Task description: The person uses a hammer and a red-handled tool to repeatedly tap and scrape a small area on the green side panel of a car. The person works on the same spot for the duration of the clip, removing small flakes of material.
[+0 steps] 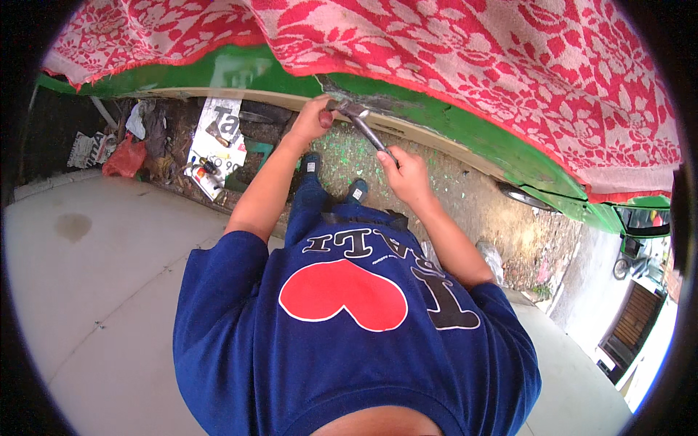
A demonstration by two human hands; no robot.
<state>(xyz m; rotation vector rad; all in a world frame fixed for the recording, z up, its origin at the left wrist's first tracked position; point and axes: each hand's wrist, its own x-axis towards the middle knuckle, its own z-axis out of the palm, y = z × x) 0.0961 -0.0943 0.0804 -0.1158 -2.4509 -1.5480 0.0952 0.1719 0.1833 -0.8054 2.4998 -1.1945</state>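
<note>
Right now both hands are working a long metal tool against the lower edge of a green vehicle body, just under a red and white floral cloth draped over it. The left hand is clenching around the upper end of the tool, up where it is meeting the scraped, dark patch on the green panel, and the right hand is gripping the lower end of the shaft. To do this well, I judge the left hand should be keeping the tip pressed flat on the worn spot while the right hand is steering the handle in short, steady strokes, so the tip is not skidding onto sound paint or catching the cloth.

The tool is looking slim, grey and slightly shiny, running slantwise between the two hands; its tip is hidden by the left hand's fingers. Green flecks are lying on the dirt ground below, and the person's feet are standing there. Off to the left, torn paper and a red bag are lying among the litter
</note>
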